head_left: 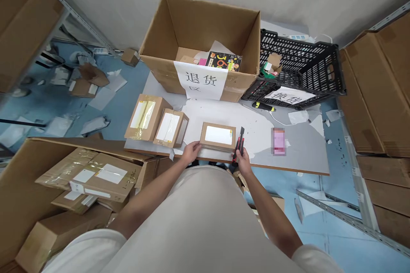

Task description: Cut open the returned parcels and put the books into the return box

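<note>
A small flat cardboard box [208, 143] with a white label on top lies near the front edge of the table, between my hands. My left hand [191, 152] grips its front left corner, with the fingers partly hidden. In my right hand [244, 161] is a red and black utility knife [238, 147], held upright just off the box's right side with its tip pointing away from me. Left of the flat box stand two taped cardboard boxes, a smaller one [182, 130] and a larger one [133, 130], both with white labels.
At the back of the table [307, 158] are a large open carton [156, 68] with a paper sign and a black plastic crate [320, 68]. A yellow and black tool [263, 106] and a blurred pink item [279, 141] lie to the right. A parcel-filled carton [19, 187] stands at left.
</note>
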Action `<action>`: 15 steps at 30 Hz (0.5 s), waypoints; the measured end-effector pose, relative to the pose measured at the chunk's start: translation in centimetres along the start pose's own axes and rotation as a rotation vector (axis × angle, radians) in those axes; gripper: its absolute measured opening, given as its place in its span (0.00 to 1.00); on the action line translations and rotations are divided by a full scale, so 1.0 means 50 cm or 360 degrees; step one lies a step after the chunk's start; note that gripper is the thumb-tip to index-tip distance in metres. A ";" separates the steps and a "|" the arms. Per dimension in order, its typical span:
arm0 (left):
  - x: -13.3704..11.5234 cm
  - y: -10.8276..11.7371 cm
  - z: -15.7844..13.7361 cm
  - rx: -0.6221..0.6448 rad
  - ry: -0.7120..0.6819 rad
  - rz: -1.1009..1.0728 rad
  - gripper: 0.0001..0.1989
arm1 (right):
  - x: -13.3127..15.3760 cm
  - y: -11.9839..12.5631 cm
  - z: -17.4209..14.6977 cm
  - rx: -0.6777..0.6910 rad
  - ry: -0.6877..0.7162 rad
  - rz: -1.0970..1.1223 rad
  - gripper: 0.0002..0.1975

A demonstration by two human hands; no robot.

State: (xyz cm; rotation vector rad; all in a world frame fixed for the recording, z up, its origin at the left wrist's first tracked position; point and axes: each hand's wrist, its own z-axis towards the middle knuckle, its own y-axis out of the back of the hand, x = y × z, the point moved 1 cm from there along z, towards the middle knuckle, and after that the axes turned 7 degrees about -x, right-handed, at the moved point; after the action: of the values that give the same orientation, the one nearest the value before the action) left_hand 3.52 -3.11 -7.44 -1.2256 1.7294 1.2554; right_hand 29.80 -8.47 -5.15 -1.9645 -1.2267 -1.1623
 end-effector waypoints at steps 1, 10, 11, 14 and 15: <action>-0.010 0.001 0.004 -0.0032 -0.0014 0.0009 0.19 | 0.013 0.000 0.005 0.0008 0.0081 -0.0028 0.19; -0.095 -0.015 0.055 -0.0374 -0.0318 0.0411 0.19 | 0.101 -0.030 0.078 0.0037 0.0433 -0.0607 0.20; -0.103 -0.017 0.054 -0.0406 -0.0395 0.0457 0.19 | 0.104 -0.033 0.081 0.0032 0.0448 -0.0651 0.20; -0.122 -0.030 0.042 -0.0203 -0.0853 0.0600 0.16 | 0.122 -0.035 0.080 0.0023 0.0503 -0.0880 0.21; -0.125 -0.035 0.037 -0.0054 -0.1012 0.0640 0.14 | 0.134 -0.034 0.077 0.0020 0.0538 -0.1002 0.21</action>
State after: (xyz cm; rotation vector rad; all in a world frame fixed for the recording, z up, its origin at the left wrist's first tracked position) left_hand 7.28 0.34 -3.02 -0.4089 1.5002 1.6822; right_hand 31.14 -1.79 -1.13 -1.3126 -1.7019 -1.6926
